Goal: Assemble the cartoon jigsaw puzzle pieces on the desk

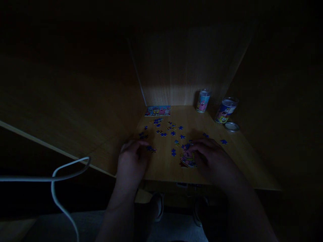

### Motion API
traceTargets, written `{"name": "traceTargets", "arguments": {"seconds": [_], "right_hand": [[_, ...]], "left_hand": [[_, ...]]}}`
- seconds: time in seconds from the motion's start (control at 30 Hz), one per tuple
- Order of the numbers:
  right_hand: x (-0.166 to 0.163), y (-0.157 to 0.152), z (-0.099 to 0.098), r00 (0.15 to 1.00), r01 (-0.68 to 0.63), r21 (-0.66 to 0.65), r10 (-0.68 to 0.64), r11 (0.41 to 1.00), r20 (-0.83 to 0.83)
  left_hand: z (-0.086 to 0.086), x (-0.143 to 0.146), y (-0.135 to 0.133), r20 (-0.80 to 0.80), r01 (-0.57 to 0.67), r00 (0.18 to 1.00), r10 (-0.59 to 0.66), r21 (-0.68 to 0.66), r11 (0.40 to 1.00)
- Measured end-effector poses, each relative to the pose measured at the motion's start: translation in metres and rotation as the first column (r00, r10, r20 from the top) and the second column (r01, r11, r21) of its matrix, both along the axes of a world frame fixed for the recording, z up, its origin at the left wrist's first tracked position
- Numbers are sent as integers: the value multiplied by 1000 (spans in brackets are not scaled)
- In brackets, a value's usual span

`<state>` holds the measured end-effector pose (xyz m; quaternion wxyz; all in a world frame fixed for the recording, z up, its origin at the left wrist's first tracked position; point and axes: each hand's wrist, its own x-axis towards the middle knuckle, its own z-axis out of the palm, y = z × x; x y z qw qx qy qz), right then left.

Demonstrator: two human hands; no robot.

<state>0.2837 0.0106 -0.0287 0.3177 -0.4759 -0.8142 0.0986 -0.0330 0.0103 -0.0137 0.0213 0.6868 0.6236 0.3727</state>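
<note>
A partly joined jigsaw puzzle [187,159] with pink and blue parts lies near the table's front edge. My right hand [213,161] hangs over its right side, fingers bent and closed, the tips at the puzzle's upper edge. Whatever those fingers hold is hidden in the dimness. On the other side, my left hand [132,159] is curled near the left edge of the table, beside loose jigsaw pieces [151,149]. Its thumb tip is hard to see, and so is anything in its grasp. A single blue jigsaw piece [173,152] lies just left of the joined part.
Several more pieces [164,134] are scattered across the wooden table [164,168]. A picture card [157,111] lies by the back panel. Two printed cans [203,101] stand back right, a round lid [231,126] beside the nearer one. A white cable [65,164] loops at left.
</note>
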Motion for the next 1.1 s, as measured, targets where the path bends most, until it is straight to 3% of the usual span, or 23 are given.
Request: {"name": "traceTargets", "arguments": {"seconds": [0.47, 0.67, 0.73, 0.8, 0.93, 1.1], "right_hand": [[-1, 0, 4, 1000, 8, -3, -8, 1000, 14], [0, 1, 0, 1000, 2, 15, -2, 1000, 9], [0, 2, 0, 1000, 1, 19, -1, 1000, 6], [0, 1, 0, 1000, 4, 14, -4, 1000, 4], [0, 0, 1, 1000, 4, -2, -4, 1000, -1], [-1, -1, 3, 1000, 20, -5, -20, 1000, 1]], "left_hand": [[4, 15, -5, -199, 180, 963, -181, -25, 983], [9, 29, -14, -262, 470, 841, -473, -77, 879], [8, 37, -16, -263, 507, 814, -518, -113, 854], [7, 43, -18, -262, 473, 832, -490, -130, 872], [2, 47, -15, -251, 276, 925, -285, -71, 959], [2, 38, -13, -243, 113, 964, -109, 5, 994]]}}
